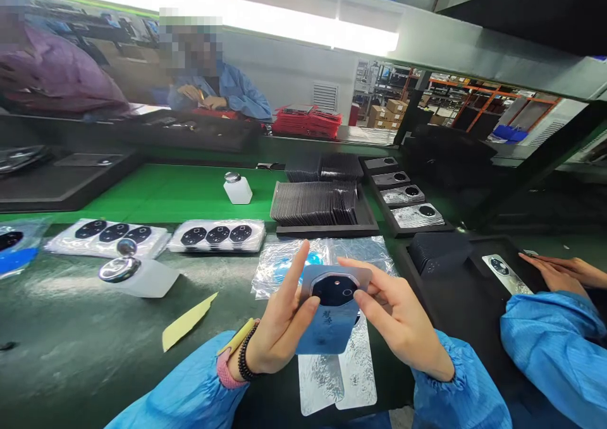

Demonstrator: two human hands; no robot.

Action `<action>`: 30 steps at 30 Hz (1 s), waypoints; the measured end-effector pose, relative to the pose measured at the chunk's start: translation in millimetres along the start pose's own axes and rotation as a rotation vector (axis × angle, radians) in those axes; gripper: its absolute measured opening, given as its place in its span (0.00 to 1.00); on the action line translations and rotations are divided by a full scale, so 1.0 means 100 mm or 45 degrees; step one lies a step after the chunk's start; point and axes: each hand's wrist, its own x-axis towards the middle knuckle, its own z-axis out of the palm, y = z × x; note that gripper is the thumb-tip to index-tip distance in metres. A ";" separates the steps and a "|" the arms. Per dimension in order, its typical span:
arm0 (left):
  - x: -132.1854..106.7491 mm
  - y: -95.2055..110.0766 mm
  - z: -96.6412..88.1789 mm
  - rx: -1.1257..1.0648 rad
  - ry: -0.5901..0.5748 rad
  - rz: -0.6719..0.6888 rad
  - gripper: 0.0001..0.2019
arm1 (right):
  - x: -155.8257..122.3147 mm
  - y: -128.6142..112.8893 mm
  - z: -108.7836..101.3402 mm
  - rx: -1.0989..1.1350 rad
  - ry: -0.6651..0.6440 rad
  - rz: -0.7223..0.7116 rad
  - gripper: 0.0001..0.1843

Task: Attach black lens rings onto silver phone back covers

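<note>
A bluish phone back cover [327,331] with a dark round camera plate [334,289] is held up between my two hands. My left hand [282,325] has its thumb on the plate's left rim, while its index finger points upward. On the other side my right hand [398,318] pinches the cover's upper right edge between thumb and fingers. Below it, silvery patterned back covers [317,388] overlap on the dark surface. Clear plastic bags [270,271] with blue patches lie just behind my hands.
White-wrapped packs of camera plates [215,242] and white pump bottles [147,280] stand left. Behind are a rack of dark sheets [315,205] and a tray of covers [403,198]. At right, a co-worker's hands [559,271] reach over another black tray.
</note>
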 end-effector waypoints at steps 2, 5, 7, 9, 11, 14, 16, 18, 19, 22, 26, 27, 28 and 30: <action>0.02 0.03 -0.02 0.085 -0.090 0.081 0.27 | -0.01 0.01 -0.01 -0.043 -0.001 -0.020 0.21; 0.04 0.10 -0.02 0.207 -0.105 0.093 0.24 | -0.02 0.02 -0.01 -0.063 -0.013 -0.036 0.20; 0.04 0.15 0.01 0.267 -0.057 0.093 0.21 | -0.02 0.02 -0.02 -0.058 -0.021 -0.033 0.20; 0.03 0.17 0.06 0.299 0.012 0.108 0.19 | -0.02 0.02 -0.02 -0.041 -0.029 -0.026 0.20; 0.01 0.18 0.11 0.307 0.074 0.097 0.17 | -0.01 0.02 -0.03 -0.034 -0.026 -0.028 0.20; 0.00 0.18 0.14 0.305 0.086 0.047 0.16 | 0.00 0.02 -0.04 -0.062 -0.020 -0.043 0.19; 0.03 0.20 0.12 0.300 0.052 0.085 0.18 | 0.00 0.03 -0.06 -0.095 -0.016 -0.062 0.18; 0.09 0.23 0.09 0.292 -0.054 0.214 0.19 | -0.01 0.03 -0.07 -0.136 -0.017 -0.097 0.18; 0.12 0.25 0.07 0.291 -0.108 0.282 0.18 | -0.01 0.03 -0.07 -0.159 -0.020 -0.121 0.18; 0.20 0.33 0.05 0.293 -0.156 0.345 0.16 | -0.03 0.04 -0.08 -0.231 -0.040 -0.198 0.19; 0.23 0.42 0.10 0.312 -0.048 0.302 0.12 | -0.05 0.03 -0.06 -0.280 -0.049 -0.279 0.22; 0.24 0.43 0.11 0.321 -0.025 0.314 0.11 | -0.05 0.03 -0.06 -0.287 -0.048 -0.304 0.23; 0.24 0.44 0.13 0.329 -0.007 0.329 0.10 | -0.05 0.03 -0.05 -0.297 -0.041 -0.333 0.23; 0.24 0.46 0.15 0.352 0.023 0.352 0.09 | -0.04 0.03 -0.04 -0.320 0.019 -0.386 0.22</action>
